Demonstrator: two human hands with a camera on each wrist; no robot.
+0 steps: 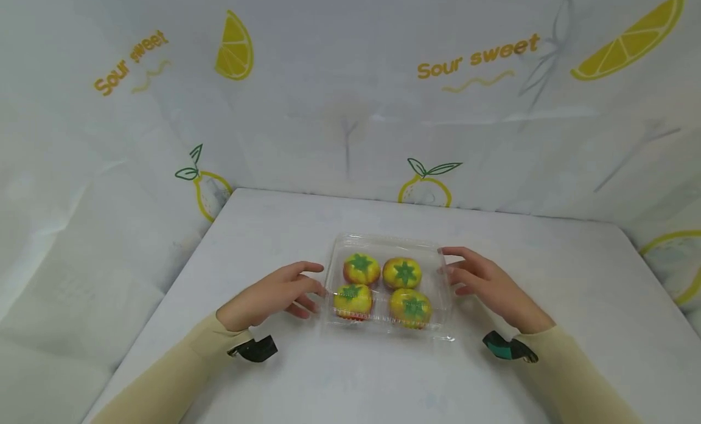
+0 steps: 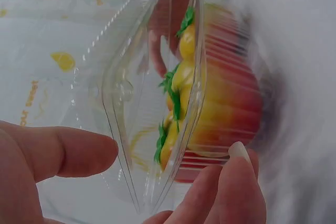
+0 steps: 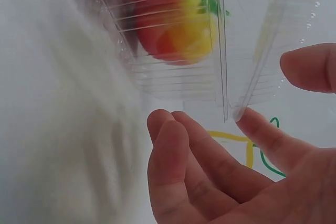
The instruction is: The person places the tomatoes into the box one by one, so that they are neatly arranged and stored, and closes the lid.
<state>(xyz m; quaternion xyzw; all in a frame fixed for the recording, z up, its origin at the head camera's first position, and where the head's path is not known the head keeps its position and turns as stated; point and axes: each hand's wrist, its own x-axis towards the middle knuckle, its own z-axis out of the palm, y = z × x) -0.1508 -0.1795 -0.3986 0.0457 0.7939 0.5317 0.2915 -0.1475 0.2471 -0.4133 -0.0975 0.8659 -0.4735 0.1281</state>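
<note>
A clear plastic clamshell box (image 1: 383,334) lies on the white table, with several yellow-and-red artificial-looking fruits (image 1: 412,307) with green star-shaped tops inside. Its clear lid (image 2: 123,85) covers them, and in both wrist views the lid's rim appears slightly apart from the base's rim. At the box's left side is my left hand (image 1: 274,295), loosely bent, thumb by the lid edge and the other fingers beside the base. My right hand (image 1: 487,285) is at the right side, one fingertip (image 3: 244,116) touching the rim corner, thumb apart from the box. Neither hand grips it.
The white table (image 1: 350,375) spreads around the box. Behind and at both sides hangs a pale cloth (image 1: 328,77) printed with lemons and "Sour sweet" lettering. Dark straps (image 1: 257,349) show at both wrists.
</note>
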